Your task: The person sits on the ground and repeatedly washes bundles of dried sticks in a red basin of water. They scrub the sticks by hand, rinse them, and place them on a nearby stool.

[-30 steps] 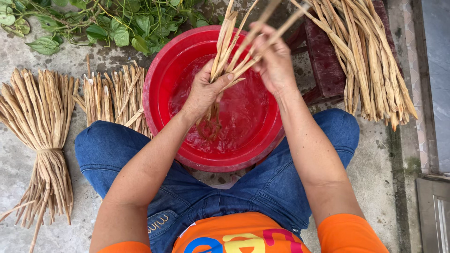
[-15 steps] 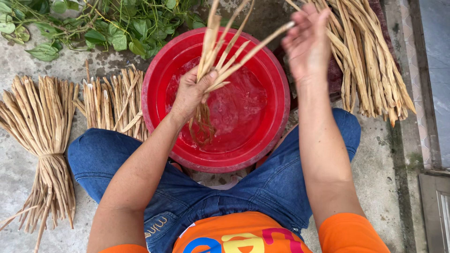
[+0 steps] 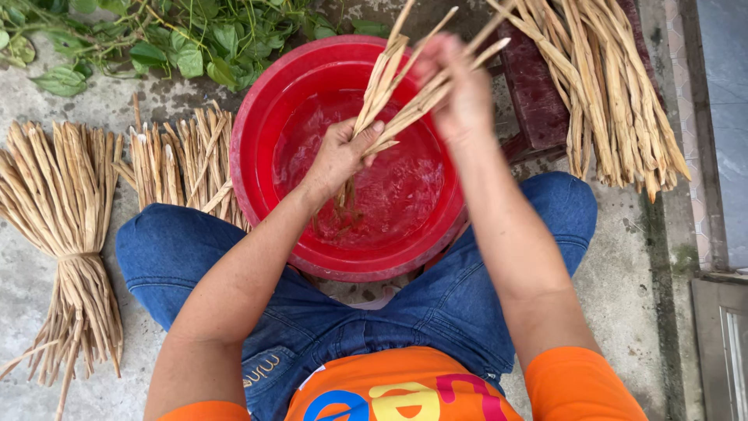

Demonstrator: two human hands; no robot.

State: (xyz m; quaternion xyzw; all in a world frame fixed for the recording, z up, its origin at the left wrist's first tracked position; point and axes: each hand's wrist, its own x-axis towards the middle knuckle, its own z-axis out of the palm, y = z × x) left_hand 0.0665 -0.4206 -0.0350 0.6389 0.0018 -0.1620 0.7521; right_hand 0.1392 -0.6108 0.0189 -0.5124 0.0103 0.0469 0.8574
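My left hand (image 3: 340, 156) grips a small bunch of tan dried stalks (image 3: 383, 86) over a red basin (image 3: 257, 132) that holds water. The lower ends of the stalks dip into the water. My right hand (image 3: 460, 93) is closed around the upper part of the same bunch, above the basin's far side. The stalk tips fan out past my right hand.
A tied bundle of the same stalks (image 3: 66, 226) lies on the concrete at the left, and a loose pile (image 3: 175, 160) sits beside the basin. More stalks (image 3: 615, 101) rest on a dark red stool (image 3: 534, 97) at the right. Green leafy plants (image 3: 179, 39) lie behind.
My right hand has come back from the upper right and closed on the bunch's upper part. My left hand has stayed on the stalks over the basin.
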